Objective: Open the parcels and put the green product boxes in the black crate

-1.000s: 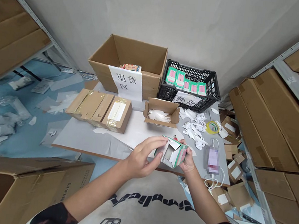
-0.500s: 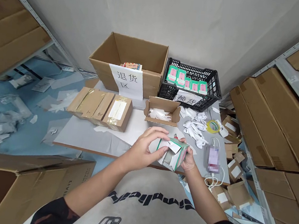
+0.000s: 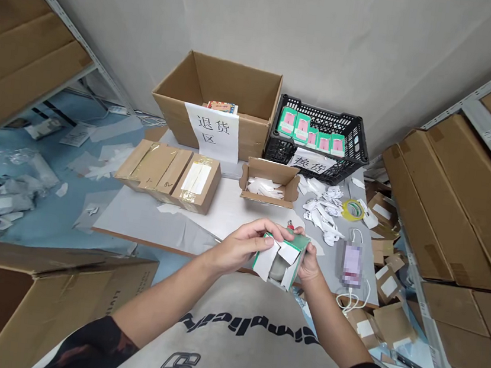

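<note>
My left hand (image 3: 244, 245) and my right hand (image 3: 308, 262) both grip a small green-and-white carton (image 3: 281, 259) above the table's front edge. Its white flaps hang open toward me, and a grey rounded object (image 3: 278, 270) shows inside it. My left fingers wrap its top and near side, while my right fingers hold its far end. Just behind the carton lies a small red-tipped item (image 3: 290, 226), partly hidden by my fingers. White paper (image 3: 232, 218) lies under my hands on the grey-covered table (image 3: 134, 215).
Behind my hands sit taped cartons (image 3: 168, 174), an open tray of white slips (image 3: 268, 182), a labelled cardboard box (image 3: 239, 88), and a black crate (image 3: 319, 130) of green-and-pink boxes. White scraps, yellow tape (image 3: 353, 210) and a cable lie to the right. Shelves stand on both sides.
The carton has turned in my hands, and its open side with the white flaps now faces me and the left. My view has shifted slightly, moving the table up and to the right.
</note>
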Demonstrator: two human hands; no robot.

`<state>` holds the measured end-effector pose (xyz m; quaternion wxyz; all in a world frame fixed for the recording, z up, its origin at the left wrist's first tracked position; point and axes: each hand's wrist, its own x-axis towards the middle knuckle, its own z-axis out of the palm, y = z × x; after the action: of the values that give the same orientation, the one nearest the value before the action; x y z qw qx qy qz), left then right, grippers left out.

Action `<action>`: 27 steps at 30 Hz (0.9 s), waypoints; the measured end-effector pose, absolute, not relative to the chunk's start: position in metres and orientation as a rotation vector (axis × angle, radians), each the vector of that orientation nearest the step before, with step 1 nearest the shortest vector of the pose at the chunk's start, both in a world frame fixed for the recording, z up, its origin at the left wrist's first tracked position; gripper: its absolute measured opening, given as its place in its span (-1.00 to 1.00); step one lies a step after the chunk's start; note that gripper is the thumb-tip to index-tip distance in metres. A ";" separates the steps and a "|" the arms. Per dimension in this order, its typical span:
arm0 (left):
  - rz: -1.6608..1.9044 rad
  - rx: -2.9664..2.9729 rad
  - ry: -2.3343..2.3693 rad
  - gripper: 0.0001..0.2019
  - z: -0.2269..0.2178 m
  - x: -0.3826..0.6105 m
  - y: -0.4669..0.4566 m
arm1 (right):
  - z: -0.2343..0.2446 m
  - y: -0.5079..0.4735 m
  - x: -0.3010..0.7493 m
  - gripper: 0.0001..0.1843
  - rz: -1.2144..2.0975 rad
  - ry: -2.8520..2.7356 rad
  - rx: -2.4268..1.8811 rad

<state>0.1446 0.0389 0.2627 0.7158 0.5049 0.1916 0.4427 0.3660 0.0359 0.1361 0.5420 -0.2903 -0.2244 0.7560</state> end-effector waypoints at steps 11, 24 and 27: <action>1.084 1.125 0.472 -0.82 0.253 0.153 0.032 | 0.142 0.039 0.365 -0.46 1.817 -0.547 -0.670; 1.290 1.443 0.644 -0.75 0.260 0.150 0.031 | 0.143 0.044 0.362 -0.49 1.816 -0.538 -0.697; 1.208 1.654 0.641 -0.73 0.267 0.142 0.035 | 0.143 0.045 0.363 -0.49 1.831 -0.525 -0.685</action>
<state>0.1420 0.0351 0.2668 0.4775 0.6771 0.2625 0.4946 0.3629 0.0446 0.1429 0.5300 -0.2869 -0.2199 0.7671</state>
